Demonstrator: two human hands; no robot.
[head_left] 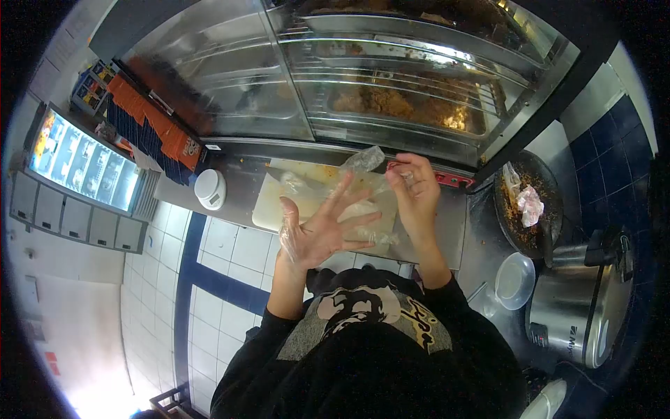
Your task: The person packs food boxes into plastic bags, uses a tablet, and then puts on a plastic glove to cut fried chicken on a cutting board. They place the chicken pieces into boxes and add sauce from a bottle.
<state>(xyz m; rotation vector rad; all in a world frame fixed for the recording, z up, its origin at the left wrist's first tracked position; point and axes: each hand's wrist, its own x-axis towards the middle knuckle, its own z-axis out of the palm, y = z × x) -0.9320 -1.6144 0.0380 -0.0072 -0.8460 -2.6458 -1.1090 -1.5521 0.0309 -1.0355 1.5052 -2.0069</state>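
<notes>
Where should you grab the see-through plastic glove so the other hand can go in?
Probably at its open cuff edge, pinched from the right side. The plastic glove hangs limp and crumpled from the right hand, while the left hand waits, fingers spread, above the cutting board.

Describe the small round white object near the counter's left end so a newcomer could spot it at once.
Start at the glass display case and drop to the steel counter below it. Left of the cutting board sits a small white round scale, the only round white thing at that end.
</notes>
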